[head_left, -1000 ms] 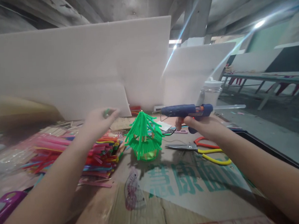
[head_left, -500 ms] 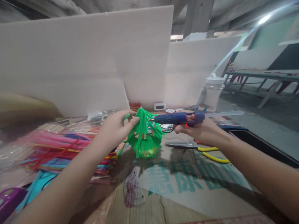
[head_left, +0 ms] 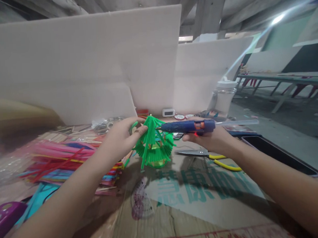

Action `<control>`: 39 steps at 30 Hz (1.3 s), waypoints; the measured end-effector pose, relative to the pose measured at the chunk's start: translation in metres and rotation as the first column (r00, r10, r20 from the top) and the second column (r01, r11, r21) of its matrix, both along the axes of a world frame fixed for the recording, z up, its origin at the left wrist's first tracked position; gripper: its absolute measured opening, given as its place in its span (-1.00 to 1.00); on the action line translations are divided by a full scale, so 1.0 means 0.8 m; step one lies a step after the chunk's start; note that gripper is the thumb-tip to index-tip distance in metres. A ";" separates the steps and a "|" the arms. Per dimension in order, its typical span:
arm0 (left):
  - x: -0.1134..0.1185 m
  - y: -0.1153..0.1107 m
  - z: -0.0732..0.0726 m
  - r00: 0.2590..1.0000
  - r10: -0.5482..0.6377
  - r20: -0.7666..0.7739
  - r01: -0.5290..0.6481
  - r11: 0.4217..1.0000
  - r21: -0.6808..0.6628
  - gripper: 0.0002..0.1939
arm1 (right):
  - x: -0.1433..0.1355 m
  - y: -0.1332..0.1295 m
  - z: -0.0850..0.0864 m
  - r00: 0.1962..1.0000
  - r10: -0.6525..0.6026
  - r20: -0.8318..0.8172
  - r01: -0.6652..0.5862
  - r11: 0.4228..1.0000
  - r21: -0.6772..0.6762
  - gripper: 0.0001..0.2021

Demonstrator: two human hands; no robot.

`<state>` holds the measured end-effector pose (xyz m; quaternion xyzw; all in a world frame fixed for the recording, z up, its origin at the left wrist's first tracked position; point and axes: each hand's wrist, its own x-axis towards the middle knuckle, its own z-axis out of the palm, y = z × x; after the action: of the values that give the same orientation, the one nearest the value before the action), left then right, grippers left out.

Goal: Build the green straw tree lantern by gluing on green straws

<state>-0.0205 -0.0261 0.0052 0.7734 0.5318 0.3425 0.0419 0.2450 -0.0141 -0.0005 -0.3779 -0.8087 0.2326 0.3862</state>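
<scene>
A small green model with a pointed roof of pipe cleaners (head_left: 154,154) stands on the cardboard-covered table. My left hand (head_left: 128,134) is closed on its upper left side, thumb and fingers pinching the green strands of the roof. A blue hot glue gun (head_left: 185,126) lies level in my right hand (head_left: 207,136), which is wrapped round it. The gun's nozzle meets the right side of the roof near the top; whether it touches I cannot tell. A clear glue stick (head_left: 238,122) juts from the gun's back end, and a red light glows beneath its body.
Yellow-handled scissors (head_left: 221,160) lie under my right forearm, near a dark phone-like slab (head_left: 279,156). Coloured pipe cleaners (head_left: 63,154) pile up at left, with a purple tool (head_left: 10,218) in front. A protractor (head_left: 143,200) lies nearby. A clear bottle (head_left: 224,98) and white boards (head_left: 93,65) stand behind.
The green model has turned or tilted slightly, its loose lower strand shifting left. The glue gun stays at the roof, a little further left in view. Both hands keep their grips.
</scene>
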 end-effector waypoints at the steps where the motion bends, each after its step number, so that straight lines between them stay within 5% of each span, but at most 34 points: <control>1: 0.000 0.000 0.000 1.000 0.001 -0.003 -0.001 1.000 -0.003 -0.59 | 0.000 0.000 0.000 1.000 -0.002 -0.002 0.002 1.000 0.000 -0.67; 18: -0.006 0.005 -0.007 0.999 -0.034 0.020 0.035 0.999 -0.022 -0.54 | 0.006 0.006 -0.010 0.999 -0.037 -0.024 0.037 0.999 0.020 -0.67; 29: -0.006 0.005 -0.006 0.999 -0.049 0.015 0.050 0.998 -0.028 -0.56 | 0.007 0.003 -0.011 0.983 -0.178 0.037 0.177 0.984 0.020 -0.63; 39: -0.007 0.008 -0.007 0.998 -0.061 0.030 0.062 0.997 -0.036 -0.56 | 0.005 0.000 -0.008 0.991 -0.134 -0.024 0.135 0.991 0.016 -0.67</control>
<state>-0.0257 -0.0197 -0.0006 0.7834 0.5134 0.3423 0.0741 0.2488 -0.0142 -0.0071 -0.4255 -0.7789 0.2032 0.4136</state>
